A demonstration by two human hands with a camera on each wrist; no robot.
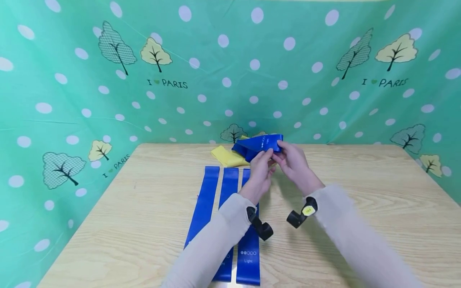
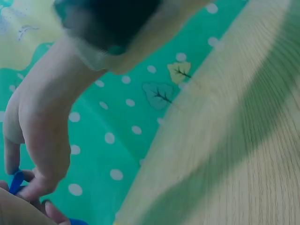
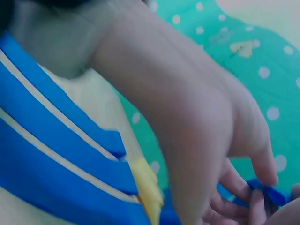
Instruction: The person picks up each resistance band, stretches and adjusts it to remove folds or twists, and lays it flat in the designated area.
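Note:
Both hands hold a blue resistance band (image 1: 264,144) up over the far part of the table, bent into a loop with small printed circles showing. My right hand (image 1: 293,162) pinches its right end. Close beside it, my left hand (image 1: 258,174) grips the lower edge with its fingertips, and the two hands' fingers nearly meet. In the left wrist view only a bit of the blue band (image 2: 17,182) shows between fingers. A crumpled yellow band (image 1: 228,158) lies behind and left of the hands.
On the wooden table (image 1: 137,216), three blue bands lie flat side by side: a left band (image 1: 203,204), a middle band (image 1: 229,182) and a right band (image 1: 248,244) marked "Light". The left forearm partly covers them. A green dotted curtain (image 1: 201,116) hangs behind.

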